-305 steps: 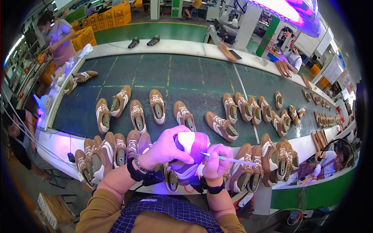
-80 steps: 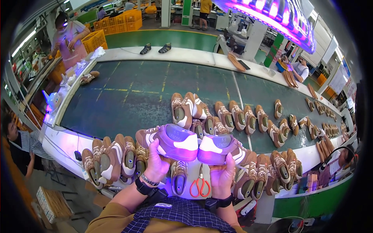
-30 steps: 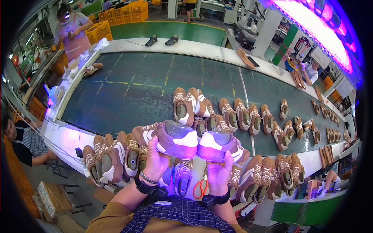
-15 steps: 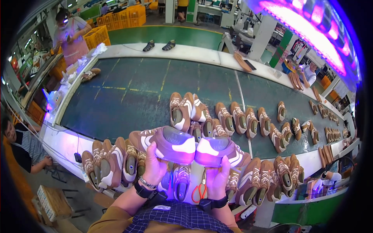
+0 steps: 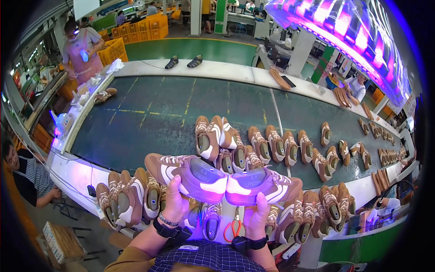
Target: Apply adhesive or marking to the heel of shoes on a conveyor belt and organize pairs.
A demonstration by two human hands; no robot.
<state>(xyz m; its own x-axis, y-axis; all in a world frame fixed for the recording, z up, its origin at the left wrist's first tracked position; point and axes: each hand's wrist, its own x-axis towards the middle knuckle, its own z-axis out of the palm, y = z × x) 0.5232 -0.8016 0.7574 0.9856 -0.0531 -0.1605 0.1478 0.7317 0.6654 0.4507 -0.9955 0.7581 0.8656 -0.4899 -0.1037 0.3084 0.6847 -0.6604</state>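
Note:
My left hand [image 5: 176, 201] is closed on a brown sneaker [image 5: 188, 174] with white stripes and a white heel patch, its toe pointing left. In my right hand [image 5: 256, 217] is a matching sneaker [image 5: 267, 187], toe to the right. Both are raised over the near edge of the conveyor with their heels close together, and their openings and printed insoles show. My fingers are largely hidden behind the shoes. Between my wrists, an upright sneaker [image 5: 211, 223] stands beside an orange-handled hand tool [image 5: 233, 229].
Sneakers cluster along the near ledge at left [image 5: 129, 199] and right [image 5: 312, 211]. More lie on the dark green belt [image 5: 149, 104]. A purple-lit lamp [image 5: 349, 41] hangs at upper right. Co-workers stand at far left [image 5: 81, 50], left [image 5: 31, 172] and far right [image 5: 357, 87].
Both sneakers remain in my hands, turned slightly, with heels drawn closer and toes farther apart. The background sits lower in the picture. The far-left co-worker's hands have moved.

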